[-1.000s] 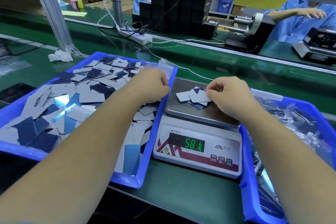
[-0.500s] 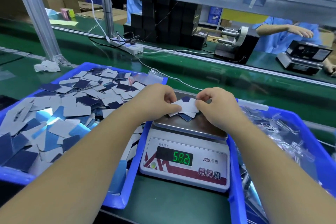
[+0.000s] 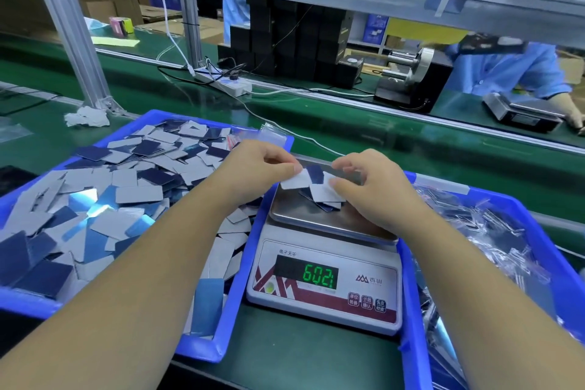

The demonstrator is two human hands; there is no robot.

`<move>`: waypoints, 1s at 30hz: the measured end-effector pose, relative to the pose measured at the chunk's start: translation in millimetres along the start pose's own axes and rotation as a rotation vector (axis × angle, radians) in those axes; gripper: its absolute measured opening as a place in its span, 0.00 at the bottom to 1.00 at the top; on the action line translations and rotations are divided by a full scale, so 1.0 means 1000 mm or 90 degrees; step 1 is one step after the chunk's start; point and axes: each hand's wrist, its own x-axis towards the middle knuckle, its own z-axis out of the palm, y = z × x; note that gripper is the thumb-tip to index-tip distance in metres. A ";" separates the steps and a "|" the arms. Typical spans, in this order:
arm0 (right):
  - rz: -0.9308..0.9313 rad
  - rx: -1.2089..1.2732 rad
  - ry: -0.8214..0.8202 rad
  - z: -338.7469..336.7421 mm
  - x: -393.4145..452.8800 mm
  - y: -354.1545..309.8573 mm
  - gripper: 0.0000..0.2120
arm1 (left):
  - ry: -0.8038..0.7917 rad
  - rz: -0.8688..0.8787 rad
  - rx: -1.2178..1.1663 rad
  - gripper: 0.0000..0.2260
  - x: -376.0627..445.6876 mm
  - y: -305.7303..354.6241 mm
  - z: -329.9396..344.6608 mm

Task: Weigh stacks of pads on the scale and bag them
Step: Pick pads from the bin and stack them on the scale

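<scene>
A white digital scale (image 3: 326, 285) stands between two blue trays, its green display reading 602. On its steel pan (image 3: 304, 215) lies a small loose pile of grey and dark blue pads (image 3: 319, 190). My left hand (image 3: 256, 171) pinches the pile's left edge with thumb and forefinger. My right hand (image 3: 370, 180) pinches the pile's right side, fingers curled over it. The left blue tray (image 3: 228, 320) is full of loose pads (image 3: 104, 199).
The right blue tray (image 3: 414, 310) holds clear bagged pads (image 3: 493, 247). Clear small bags (image 3: 272, 136) lie at the left tray's far corner. Behind run a green conveyor (image 3: 380, 136), a power strip (image 3: 224, 82), black boxes (image 3: 291, 44), a tape dispenser (image 3: 411, 79) and another worker (image 3: 506, 70) at a second scale (image 3: 522, 111).
My left hand moved from the left tray over to the scale and took hold of the pile beside my right hand. The reading rose from 581 to 602.
</scene>
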 end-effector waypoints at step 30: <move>0.053 -0.035 0.018 0.004 0.004 0.013 0.06 | 0.127 -0.108 0.326 0.05 0.001 -0.007 -0.009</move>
